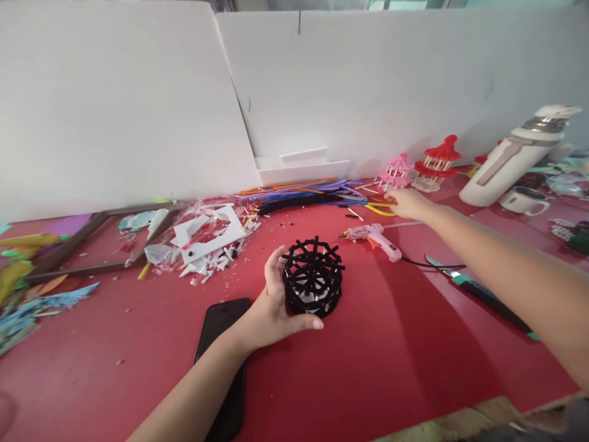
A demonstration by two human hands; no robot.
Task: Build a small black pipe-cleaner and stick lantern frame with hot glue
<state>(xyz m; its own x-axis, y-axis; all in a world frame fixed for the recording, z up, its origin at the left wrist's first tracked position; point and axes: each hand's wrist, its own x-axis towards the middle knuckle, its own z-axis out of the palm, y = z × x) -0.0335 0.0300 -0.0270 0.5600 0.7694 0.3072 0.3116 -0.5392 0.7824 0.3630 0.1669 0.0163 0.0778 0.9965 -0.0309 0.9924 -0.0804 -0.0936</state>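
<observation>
My left hand (271, 307) is cupped round the left side of a round black pipe-cleaner frame (315, 276), its thumb stretched along the front. Black spokes cross the frame's top, and pale short posts show lower down. Reaching far out, my right hand (407, 204) is by the yellow pipe cleaners (381, 210), just in front of a small pink pavilion model (396, 173). Its fingers look curled together; what they hold, if anything, is hidden. A pink hot glue gun (375, 238) lies between the two hands. Under my left forearm is a black phone (225, 374).
Coloured pipe cleaners (304, 193) lie along white foam boards (396, 92). White scraps (216, 236) litter the left. A red pavilion model (439, 162), white thermos (510, 159) and mug (524, 201) stand back right. A utility knife (488, 301) lies below my right forearm.
</observation>
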